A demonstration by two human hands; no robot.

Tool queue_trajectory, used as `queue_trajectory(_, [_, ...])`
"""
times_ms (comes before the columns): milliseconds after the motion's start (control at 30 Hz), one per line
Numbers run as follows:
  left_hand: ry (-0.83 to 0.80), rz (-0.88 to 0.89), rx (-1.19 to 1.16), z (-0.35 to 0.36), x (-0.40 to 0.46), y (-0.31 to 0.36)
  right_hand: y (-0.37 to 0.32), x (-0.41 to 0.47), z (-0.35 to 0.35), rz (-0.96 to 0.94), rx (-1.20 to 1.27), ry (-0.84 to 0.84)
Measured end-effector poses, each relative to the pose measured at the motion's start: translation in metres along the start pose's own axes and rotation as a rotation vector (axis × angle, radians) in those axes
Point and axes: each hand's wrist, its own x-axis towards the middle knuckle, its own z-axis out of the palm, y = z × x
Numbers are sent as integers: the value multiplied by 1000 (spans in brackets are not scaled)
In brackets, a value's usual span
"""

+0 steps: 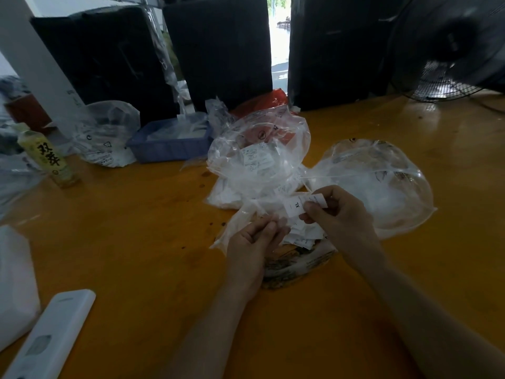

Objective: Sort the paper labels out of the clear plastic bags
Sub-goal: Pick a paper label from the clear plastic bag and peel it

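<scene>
My right hand (337,212) pinches a white paper label (296,207) printed "1X", held just above a heap of loose white labels (302,236). My left hand (255,243) sits left of it, fingers curled on the edge of a clear plastic bag (246,212) beside the heap. Behind the hands stands a puffed clear bag (259,160) with several labels inside. Another large clear bag (382,181) lies to the right. The labels under my left fingers are partly hidden.
On the orange wooden table (153,220) are a blue tray (169,143) of plastic, a printed clear bag (106,135), a yellow drink bottle (52,157) and a white remote (52,335). Black boxes (218,47) line the back. A fan (453,47) stands at back right.
</scene>
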Motion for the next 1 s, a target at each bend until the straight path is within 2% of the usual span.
queue_trajectory(133, [-31,7,10,0,0,0,-1,1,-1,9,62,-18])
queue_trajectory(267, [-45,14,33,0,-1,0,1,1,0,21,19,-46])
queue_trajectory(633, [17,39,149,-1,0,-1,2,0,-2,-47,-274,-94])
queue_trajectory(800, [-20,28,214,1,-4,2,-1,-2,0,-34,-335,-161])
queue_trajectory(933, [-12,9,216,1,-5,3,1,0,1,13,-381,-120])
queue_trajectory(1000, [-6,8,217,2,-5,3,0,-1,2,43,-288,-92])
